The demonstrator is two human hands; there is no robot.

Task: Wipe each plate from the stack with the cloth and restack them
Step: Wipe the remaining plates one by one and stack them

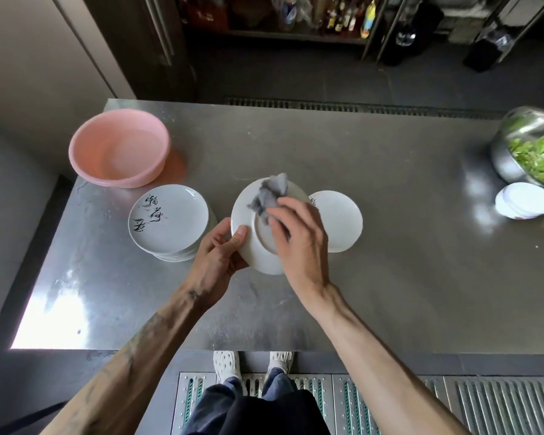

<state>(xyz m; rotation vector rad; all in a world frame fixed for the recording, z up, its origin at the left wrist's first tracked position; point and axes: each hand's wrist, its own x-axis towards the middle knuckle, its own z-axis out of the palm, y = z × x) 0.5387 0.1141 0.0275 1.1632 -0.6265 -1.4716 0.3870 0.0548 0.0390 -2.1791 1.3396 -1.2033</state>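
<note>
My left hand (222, 251) grips the left rim of a white plate (250, 215), held tilted above the steel table with its underside and foot ring facing me. My right hand (299, 237) presses a crumpled grey cloth (270, 193) against that underside. To the left stands a stack of several white plates (168, 219), the top one marked with black brush writing. Just right of the held plate lies another white plate (338, 219), partly hidden behind my right hand.
A pink plastic basin (120, 147) holding water sits at the back left of the steel table (390, 262). At the far right stand a metal bowl of green vegetables (528, 149) and a small white dish (523, 202). Shelves with bottles stand beyond the table.
</note>
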